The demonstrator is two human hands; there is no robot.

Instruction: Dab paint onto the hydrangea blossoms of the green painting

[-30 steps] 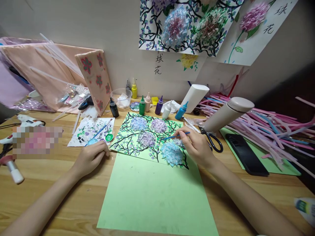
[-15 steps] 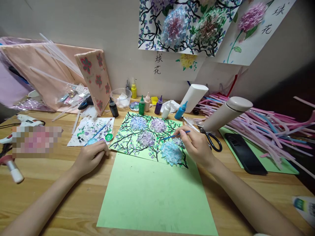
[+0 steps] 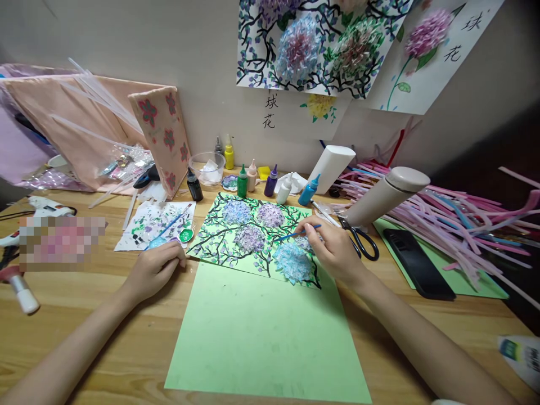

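One wooden table (image 3: 105, 315) fills the lower frame. At bottom centre lies a plain green sheet (image 3: 265, 343). Overlapping its top edge is a painting (image 3: 219, 236) of blue and purple flower clusters on black branches. The left hand (image 3: 154, 270), left of centre, rests curled closed at the painting's lower left corner, with nothing visible inside. The right hand (image 3: 335, 250), right of centre, pinches a thin blue brush (image 3: 295, 233), its tip over the painting.
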